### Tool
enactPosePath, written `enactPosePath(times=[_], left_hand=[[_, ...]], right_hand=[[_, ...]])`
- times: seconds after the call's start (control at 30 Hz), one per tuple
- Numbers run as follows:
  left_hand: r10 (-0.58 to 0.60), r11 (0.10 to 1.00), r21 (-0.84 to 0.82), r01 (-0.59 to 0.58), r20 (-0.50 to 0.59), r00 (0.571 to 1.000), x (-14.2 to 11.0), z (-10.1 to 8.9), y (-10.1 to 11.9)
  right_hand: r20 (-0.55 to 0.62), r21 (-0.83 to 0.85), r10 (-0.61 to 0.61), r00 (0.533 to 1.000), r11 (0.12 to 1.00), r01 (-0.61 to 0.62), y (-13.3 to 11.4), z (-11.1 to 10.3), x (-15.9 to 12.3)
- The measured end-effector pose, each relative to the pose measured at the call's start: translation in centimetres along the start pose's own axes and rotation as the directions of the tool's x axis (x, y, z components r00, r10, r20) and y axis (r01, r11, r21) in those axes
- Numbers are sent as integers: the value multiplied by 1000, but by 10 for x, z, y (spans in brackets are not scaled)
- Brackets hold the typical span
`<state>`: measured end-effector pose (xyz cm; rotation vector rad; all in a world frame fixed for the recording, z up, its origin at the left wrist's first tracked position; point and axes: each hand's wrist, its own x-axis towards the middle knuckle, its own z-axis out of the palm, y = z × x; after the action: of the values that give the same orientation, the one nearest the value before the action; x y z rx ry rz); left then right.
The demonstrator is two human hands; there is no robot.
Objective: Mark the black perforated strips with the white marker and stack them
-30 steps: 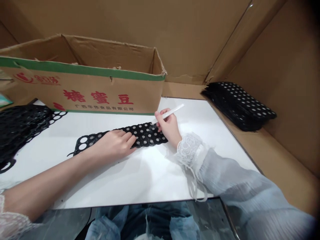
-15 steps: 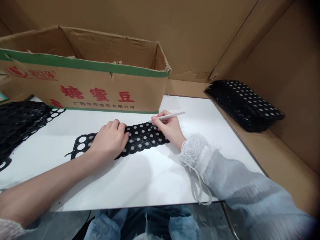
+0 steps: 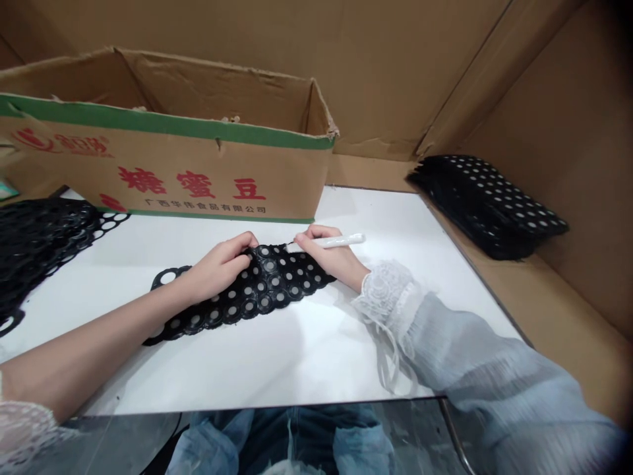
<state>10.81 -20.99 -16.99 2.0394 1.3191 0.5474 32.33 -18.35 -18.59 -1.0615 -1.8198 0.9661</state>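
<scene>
White and slim, a pen-like tool [image 3: 341, 241] is gripped by the right hand [image 3: 342, 262] while the left hand [image 3: 217, 269] pinches the glossy black dotted strip [image 3: 277, 284] by its far edge, likely steadying it on the white tabletop [image 3: 297, 356].

Walls [image 3: 395, 59], cardboard-brown, at rear and right from where I stand; table [image 3: 316, 363], one, white-topped, dark-edged; floor [image 3: 119, 445], grey, underneath.

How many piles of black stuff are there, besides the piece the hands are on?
2. The left pile runs out of the picture; the right pile rests on brown cardboard beside the white tabletop. Others may be hidden.
</scene>
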Motion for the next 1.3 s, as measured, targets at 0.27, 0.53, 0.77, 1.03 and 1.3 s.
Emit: enactPosePath(times=[0.27, 0.53, 0.77, 1.03, 1.3], left_hand=[[-52, 988, -133, 75, 170, 984, 6, -5, 4], [-113, 971, -188, 149, 191, 975, 11, 0, 1], [12, 1000, 25, -15, 139, 990, 25, 1, 10], [39, 997, -67, -33, 82, 996, 40, 18, 33], [156, 985, 74, -156, 13, 988, 38, 34, 22]], right_hand=[[127, -11, -32, 991, 999, 33, -1, -2, 3], [226, -89, -100, 969, 988, 123, -5, -5, 1], [121, -120, -120, 985, 984, 135, -15, -11, -20], [6, -82, -74, 997, 994, 74, -4, -19, -24], [10, -89, -59, 998, 994, 60, -6, -14, -23]])
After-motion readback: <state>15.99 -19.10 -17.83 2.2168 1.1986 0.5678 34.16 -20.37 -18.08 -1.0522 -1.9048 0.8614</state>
